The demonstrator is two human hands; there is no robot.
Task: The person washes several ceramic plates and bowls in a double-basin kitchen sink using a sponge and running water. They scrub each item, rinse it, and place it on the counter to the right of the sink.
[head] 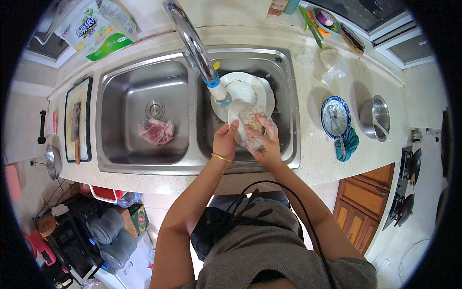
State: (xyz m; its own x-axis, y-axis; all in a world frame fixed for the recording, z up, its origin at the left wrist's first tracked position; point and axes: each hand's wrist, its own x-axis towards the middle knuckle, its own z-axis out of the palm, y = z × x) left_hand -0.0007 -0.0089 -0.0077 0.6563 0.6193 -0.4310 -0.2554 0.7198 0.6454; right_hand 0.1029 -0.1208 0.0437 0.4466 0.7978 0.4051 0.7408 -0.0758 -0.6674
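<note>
Over the right sink basin [209,144], my left hand [225,139] grips a white dish [235,117] by its near left side, thumb on top. My right hand [267,142] presses a pale, rough scrubber [252,117], apparently a loofah, against the dish. Suds cover its fingers. The scrubber and fingers hide much of the dish, so its full shape is unclear. Below, food-stained white plates [238,83] lie stacked in the basin. Just above them hangs the end of the chrome faucet [218,90]. No running water can be made out.
Raw meat in clear plastic [156,130] lies in the left basin [126,104]. Further left, a cleaver [76,126] rests on a cutting board [85,108]. To the right are a blue-rimmed bowl [335,112], a teal cloth [348,144] and a metal pot [371,112].
</note>
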